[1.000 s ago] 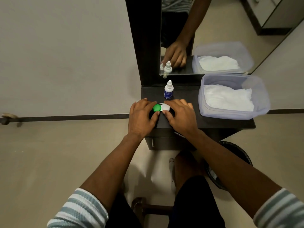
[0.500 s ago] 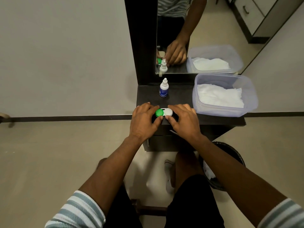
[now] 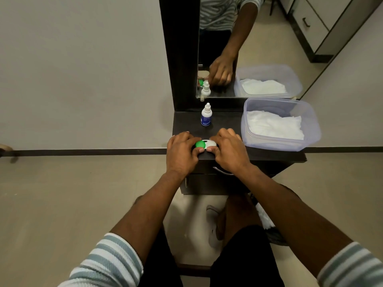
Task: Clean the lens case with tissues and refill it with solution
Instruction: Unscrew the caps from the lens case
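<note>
A: Where's the lens case [image 3: 206, 144] rn?

B: On the dark vanity top [image 3: 226, 123], near the front edge, right between both hands. Green cap [image 3: 200, 144] on the left half, white cap [image 3: 211, 144] on the right half.

A: And the hands?

B: Left hand [image 3: 182, 154] is curled round the green cap side: fingers over the far side, thumb on the near side, so it's clasping that cap. Right hand [image 3: 229, 151] does the same w/ the white cap: fingers arched over the far edge, thumb tip pressed at the near edge. Thumbs nearly meet in the middle, just in front of the case.

A: Case lifted or down?

B: Looks flat on the top, but hands hide its base, so can't tell for sure. Caps both on.

A: Other stuff?

B: Solution bottle [image 3: 206, 115] stands upright behind the case, toward the mirror [image 3: 269, 38], apart from both hands, cap on. Clear plastic tub [image 3: 310, 129] sits at the right end of the top, just beside the right hand, w/ white tissues [image 3: 273, 125] piled inside. Mirror shows the bottle, tub & one hand again.
</note>
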